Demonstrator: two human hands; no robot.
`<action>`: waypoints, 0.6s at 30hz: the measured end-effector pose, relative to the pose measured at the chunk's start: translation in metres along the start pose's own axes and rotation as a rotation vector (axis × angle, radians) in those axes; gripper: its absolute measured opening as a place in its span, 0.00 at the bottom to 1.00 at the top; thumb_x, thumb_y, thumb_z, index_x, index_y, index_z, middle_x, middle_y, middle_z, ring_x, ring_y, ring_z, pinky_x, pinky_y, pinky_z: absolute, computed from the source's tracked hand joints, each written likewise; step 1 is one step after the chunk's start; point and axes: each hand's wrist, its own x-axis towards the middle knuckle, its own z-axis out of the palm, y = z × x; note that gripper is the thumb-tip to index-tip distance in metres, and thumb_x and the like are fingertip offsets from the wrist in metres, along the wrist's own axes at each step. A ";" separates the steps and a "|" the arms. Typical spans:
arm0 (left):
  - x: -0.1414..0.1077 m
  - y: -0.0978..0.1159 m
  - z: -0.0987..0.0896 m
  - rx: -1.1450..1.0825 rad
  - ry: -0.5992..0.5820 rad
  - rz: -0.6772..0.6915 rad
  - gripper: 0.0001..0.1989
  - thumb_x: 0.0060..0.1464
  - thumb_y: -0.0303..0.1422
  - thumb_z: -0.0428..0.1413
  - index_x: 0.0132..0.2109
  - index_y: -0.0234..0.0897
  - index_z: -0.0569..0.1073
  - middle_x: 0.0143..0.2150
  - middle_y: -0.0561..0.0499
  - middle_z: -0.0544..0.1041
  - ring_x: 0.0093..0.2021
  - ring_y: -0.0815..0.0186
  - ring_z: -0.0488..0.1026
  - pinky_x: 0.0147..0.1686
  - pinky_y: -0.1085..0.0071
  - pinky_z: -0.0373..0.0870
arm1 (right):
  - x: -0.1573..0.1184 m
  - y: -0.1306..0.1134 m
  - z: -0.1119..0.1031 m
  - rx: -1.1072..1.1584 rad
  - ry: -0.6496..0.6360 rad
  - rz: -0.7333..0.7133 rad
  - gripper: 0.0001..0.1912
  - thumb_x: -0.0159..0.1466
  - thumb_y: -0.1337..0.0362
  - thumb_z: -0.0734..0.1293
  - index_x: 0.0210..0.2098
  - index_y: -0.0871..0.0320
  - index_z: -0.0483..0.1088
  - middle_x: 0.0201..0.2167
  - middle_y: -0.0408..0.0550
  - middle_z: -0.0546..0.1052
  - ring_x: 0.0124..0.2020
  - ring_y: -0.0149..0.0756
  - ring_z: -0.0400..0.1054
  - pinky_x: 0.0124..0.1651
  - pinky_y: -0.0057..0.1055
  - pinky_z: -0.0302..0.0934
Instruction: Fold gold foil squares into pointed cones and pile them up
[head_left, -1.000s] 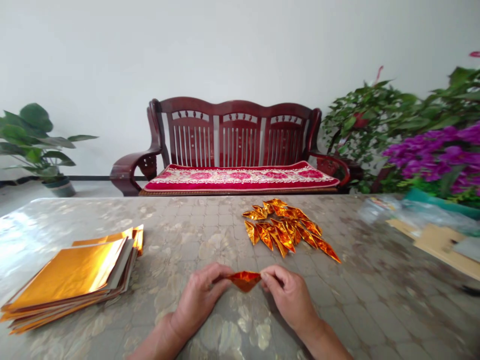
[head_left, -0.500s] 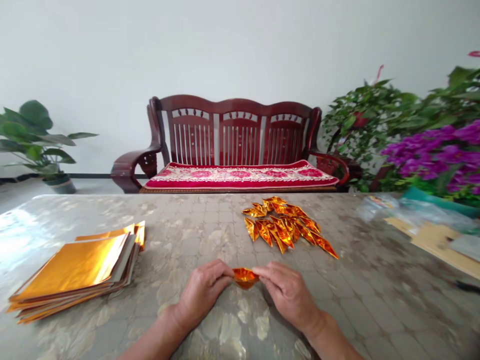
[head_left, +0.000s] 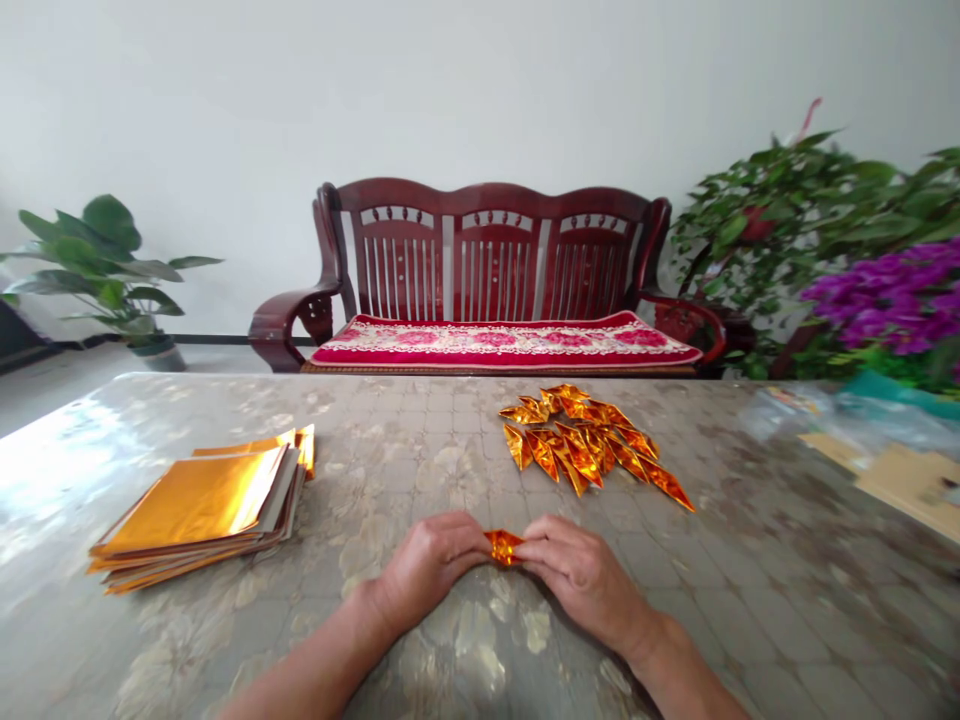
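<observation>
A small folded gold foil piece is held between both hands near the front middle of the table. My left hand pinches its left end, and my right hand pinches its right end. The fingertips of both hands partly cover the ends. Beyond them, to the right, lies a group of folded gold foil pieces with pointed tips. At the left sits a stack of flat gold foil sheets, its edges uneven.
The patterned table spans the foreground. Clear plastic bags and brown cardboard lie at its right side, by purple flowers. Behind the table stands a wooden bench; a potted plant is at the left.
The view has shifted, so the scene sits further right. The foil piece between my hands looks smaller and more covered by my fingers; both hands still pinch it.
</observation>
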 end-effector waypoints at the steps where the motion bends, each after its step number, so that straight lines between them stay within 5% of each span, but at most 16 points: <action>1: 0.000 0.002 0.000 0.000 -0.020 0.002 0.13 0.66 0.38 0.51 0.45 0.44 0.82 0.38 0.48 0.80 0.39 0.65 0.76 0.42 0.73 0.71 | 0.000 -0.001 0.000 0.004 0.000 -0.003 0.11 0.70 0.64 0.63 0.43 0.52 0.78 0.36 0.47 0.78 0.37 0.33 0.73 0.40 0.26 0.67; 13: -0.002 0.006 0.003 0.049 -0.097 -0.037 0.15 0.66 0.38 0.50 0.44 0.44 0.82 0.38 0.48 0.80 0.39 0.65 0.76 0.43 0.73 0.70 | -0.001 -0.010 0.009 -0.006 -0.015 0.023 0.11 0.70 0.64 0.62 0.38 0.54 0.77 0.33 0.46 0.76 0.36 0.31 0.71 0.39 0.25 0.65; 18: -0.002 0.007 0.005 0.011 -0.032 -0.031 0.13 0.65 0.38 0.52 0.39 0.42 0.82 0.35 0.49 0.80 0.37 0.66 0.76 0.40 0.74 0.70 | 0.000 -0.013 0.010 0.012 -0.013 0.066 0.10 0.70 0.65 0.63 0.36 0.54 0.76 0.32 0.45 0.75 0.35 0.32 0.70 0.39 0.26 0.64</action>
